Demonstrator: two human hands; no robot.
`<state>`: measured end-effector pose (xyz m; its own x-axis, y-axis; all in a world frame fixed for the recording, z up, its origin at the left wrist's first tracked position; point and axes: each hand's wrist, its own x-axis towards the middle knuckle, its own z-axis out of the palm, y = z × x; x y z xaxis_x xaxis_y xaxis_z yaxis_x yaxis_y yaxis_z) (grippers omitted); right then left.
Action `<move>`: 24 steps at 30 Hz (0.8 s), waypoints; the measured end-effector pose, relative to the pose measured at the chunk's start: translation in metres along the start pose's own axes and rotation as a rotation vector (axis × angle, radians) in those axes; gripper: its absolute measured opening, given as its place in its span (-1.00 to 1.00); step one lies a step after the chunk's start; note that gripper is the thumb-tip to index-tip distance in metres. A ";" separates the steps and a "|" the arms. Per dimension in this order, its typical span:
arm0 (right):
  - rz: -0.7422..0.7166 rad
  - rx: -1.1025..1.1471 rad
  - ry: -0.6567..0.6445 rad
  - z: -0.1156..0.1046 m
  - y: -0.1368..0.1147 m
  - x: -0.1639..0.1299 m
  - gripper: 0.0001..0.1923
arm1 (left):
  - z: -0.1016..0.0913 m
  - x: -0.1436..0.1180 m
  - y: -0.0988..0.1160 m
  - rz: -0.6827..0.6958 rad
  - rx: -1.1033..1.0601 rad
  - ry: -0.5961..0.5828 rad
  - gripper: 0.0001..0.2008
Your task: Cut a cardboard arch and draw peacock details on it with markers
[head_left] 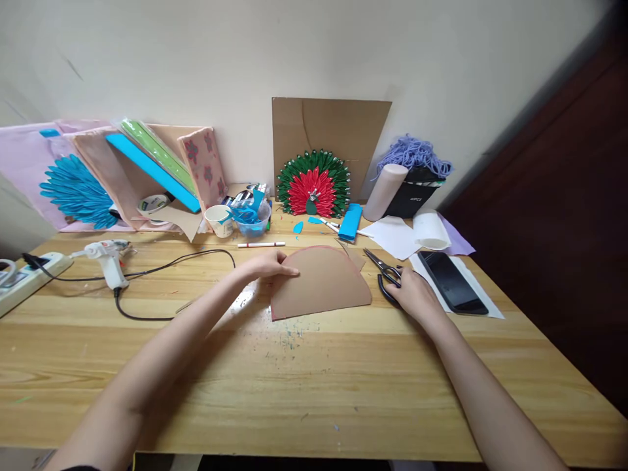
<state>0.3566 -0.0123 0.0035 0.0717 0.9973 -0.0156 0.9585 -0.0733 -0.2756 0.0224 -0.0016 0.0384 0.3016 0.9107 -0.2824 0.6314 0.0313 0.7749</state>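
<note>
two bare hands work over a smooth, pale-grained wooden table (304, 405). the brown cardboard half-disc (324, 284) is flat and matte, its curved rim traced in red, and it lies mid-table in front of a red and green petalled peacock craft (314, 190); a pointed cardboard scrap (358, 259) shows behind its right side. its long axis runs left to right, the straight edge facing the person and rising slightly to the right, the arc facing the wall. the black-handled scissors (377, 260), just beside it, point away and to the left. the left hand (269, 265) reaches in palm down at the left edge, thumb over the top face; its other fingertips are hidden, so i cannot tell whether they pinch. the right hand (415, 292), forearm angled inward, has its fingers closed on the scissors' handles, near a dark smartphone (452, 281)
</note>
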 end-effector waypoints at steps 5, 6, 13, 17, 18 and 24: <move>0.104 0.537 0.313 -0.018 -0.012 -0.006 -0.72 | -0.011 -0.019 0.013 0.106 -0.556 0.146 -0.66; 0.104 0.720 0.319 -0.020 -0.020 -0.009 -0.68 | -0.009 -0.020 0.016 0.111 -0.624 0.237 -0.66; -0.095 1.624 -0.570 -0.001 -0.104 -0.049 -0.20 | 0.031 -0.017 0.029 0.204 -1.043 0.457 -0.61; -0.093 1.640 -0.598 0.023 -0.121 -0.062 -0.19 | 0.056 -0.018 0.029 0.119 -1.117 0.447 -0.56; -0.104 1.631 -0.574 0.027 -0.121 -0.063 -0.20 | 0.061 -0.019 0.029 0.091 -1.125 0.426 -0.55; -0.079 1.620 -0.419 0.034 -0.115 -0.063 -0.26 | 0.069 -0.028 0.036 0.050 -1.131 0.444 -0.57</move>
<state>0.2327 -0.0663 0.0033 -0.2888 0.9500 -0.1184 -0.3185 -0.2119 -0.9239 0.0862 -0.0543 0.0351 -0.1028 0.9761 -0.1913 -0.4203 0.1317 0.8978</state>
